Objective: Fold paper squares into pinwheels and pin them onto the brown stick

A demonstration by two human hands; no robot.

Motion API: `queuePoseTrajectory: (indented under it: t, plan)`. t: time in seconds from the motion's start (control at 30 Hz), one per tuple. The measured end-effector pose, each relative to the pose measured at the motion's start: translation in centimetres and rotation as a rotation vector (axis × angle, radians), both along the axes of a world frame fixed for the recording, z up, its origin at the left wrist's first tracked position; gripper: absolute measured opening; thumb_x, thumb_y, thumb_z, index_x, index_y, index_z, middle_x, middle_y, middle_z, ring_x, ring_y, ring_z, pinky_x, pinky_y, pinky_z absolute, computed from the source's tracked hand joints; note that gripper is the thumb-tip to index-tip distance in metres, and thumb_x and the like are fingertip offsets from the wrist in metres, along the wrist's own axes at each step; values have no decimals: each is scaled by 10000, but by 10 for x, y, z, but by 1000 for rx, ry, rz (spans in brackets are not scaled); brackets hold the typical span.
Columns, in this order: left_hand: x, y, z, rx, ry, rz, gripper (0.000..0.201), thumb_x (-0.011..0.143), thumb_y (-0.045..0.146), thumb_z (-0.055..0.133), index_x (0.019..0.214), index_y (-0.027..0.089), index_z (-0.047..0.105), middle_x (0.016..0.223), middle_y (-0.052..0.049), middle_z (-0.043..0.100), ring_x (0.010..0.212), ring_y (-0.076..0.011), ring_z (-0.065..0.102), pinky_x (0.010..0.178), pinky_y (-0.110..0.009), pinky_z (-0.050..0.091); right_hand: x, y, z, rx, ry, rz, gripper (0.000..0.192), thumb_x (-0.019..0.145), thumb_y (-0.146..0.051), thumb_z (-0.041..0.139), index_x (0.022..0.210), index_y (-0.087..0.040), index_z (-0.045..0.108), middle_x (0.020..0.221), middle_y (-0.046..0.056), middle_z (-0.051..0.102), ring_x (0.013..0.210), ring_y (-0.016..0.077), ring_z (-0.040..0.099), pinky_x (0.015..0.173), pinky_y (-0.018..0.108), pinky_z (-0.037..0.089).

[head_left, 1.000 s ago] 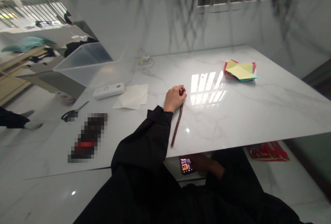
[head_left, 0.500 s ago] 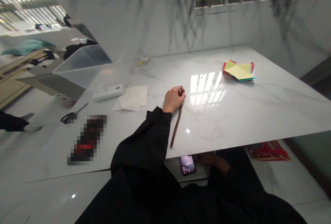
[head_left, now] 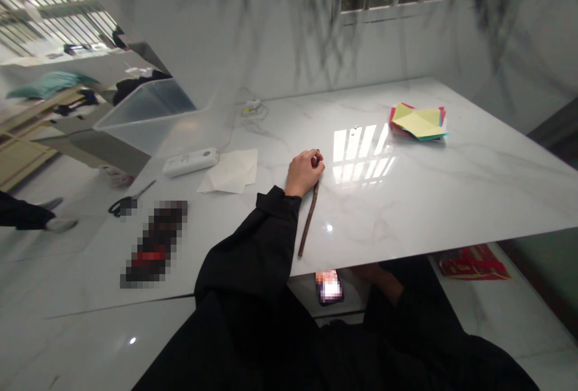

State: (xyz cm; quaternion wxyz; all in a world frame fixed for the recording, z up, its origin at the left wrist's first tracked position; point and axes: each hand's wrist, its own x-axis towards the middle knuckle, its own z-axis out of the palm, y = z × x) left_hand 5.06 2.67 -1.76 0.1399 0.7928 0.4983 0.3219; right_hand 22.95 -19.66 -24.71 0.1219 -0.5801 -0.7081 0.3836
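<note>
Head view shows your left hand closed around the top of a thin reddish-brown stick resting slantwise on the white marble table, near its front edge, while your right hand holds a phone below.

No text, label, brand or number can be read anywhere. The white device at ten o'clock on the tabletop bears marks too small to make out, and the phone screen below the tabletop's edge is blurred.
</note>
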Motion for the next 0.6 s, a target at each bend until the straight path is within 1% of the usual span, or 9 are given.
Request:
queuePoseTrajectory:
  t: [0.07, 0.13, 0.23, 0.27, 0.33, 0.43, 0.47, 0.53, 0.6]
  plan:
    - [0, 0, 0, -5, 5, 4, 86, 851, 171, 642, 901, 214, 697, 812, -23, 659, 784, -185, 602, 828, -333, 479, -3, 0, 9, -25, -72, 110, 384, 917, -229, 591, 1253, -170, 766, 1469, 172, 642, 1408, 430, 557, 1232, 562, 366]
    - [0, -1, 0, -5, 11, 9, 84, 854, 171, 642, 901, 210, 699, 812, -25, 661, 789, -186, 604, 829, -331, 480, -9, -4, 25, -31, -73, 167, 364, 920, -250, 600, 1235, -192, 773, 1431, 148, 677, 1378, 411, 586, 1206, 545, 404]
    - [0, -3, 2, 3, 26, 6, 74, 865, 190, 646, 911, 211, 700, 809, -26, 661, 793, -190, 605, 821, -331, 478, -17, -17, 65, -143, -5, 371, 294, 895, -251, 624, 1125, -258, 807, 1182, 72, 792, 1124, 343, 734, 1014, 455, 556]
    - [0, -3, 2, 6, 32, 3, 71, 866, 200, 651, 916, 212, 700, 807, -26, 659, 795, -192, 605, 818, -332, 477, -19, -23, 81, -184, 36, 457, 288, 898, -284, 642, 1136, -302, 802, 1106, 39, 806, 1054, 323, 752, 966, 429, 569]
    - [0, -4, 2, 9, 42, -2, 71, 864, 213, 664, 925, 215, 700, 806, -25, 657, 797, -195, 603, 814, -332, 475, -19, -35, 119, -194, 78, 510, 292, 894, -313, 667, 1155, -367, 787, 1045, 9, 807, 1019, 308, 752, 911, 401, 569]
    - [-1, -4, 2, 15, 44, -1, 81, 859, 211, 665, 932, 214, 701, 810, -24, 655, 788, -192, 600, 805, -331, 469, -8, -43, 186, -161, 178, 595, 343, 943, -337, 646, 1273, -317, 742, 1057, 33, 780, 955, 238, 731, 843, 333, 550]
    - [-1, -3, 2, 17, 42, 0, 83, 858, 208, 662, 932, 213, 701, 809, -24, 654, 785, -191, 599, 801, -330, 466, -2, -41, 210, -172, 229, 638, 346, 947, -332, 653, 1277, -281, 743, 959, 30, 768, 836, 200, 714, 754, 292, 534]
    - [-1, -2, 1, 19, 36, 2, 86, 858, 205, 656, 931, 213, 701, 805, -23, 651, 781, -190, 597, 796, -329, 463, 13, -30, 256, -141, 345, 688, 333, 968, -324, 662, 1279, -240, 746, 915, 30, 749, 759, 151, 662, 708, 253, 502]
    - [-2, -1, 1, 16, 31, 6, 88, 859, 206, 652, 931, 214, 702, 805, -23, 650, 780, -191, 598, 796, -329, 462, 30, -7, 295, -28, 407, 592, 279, 1004, -333, 636, 1220, -216, 769, 919, 40, 749, 753, 139, 645, 710, 249, 499]
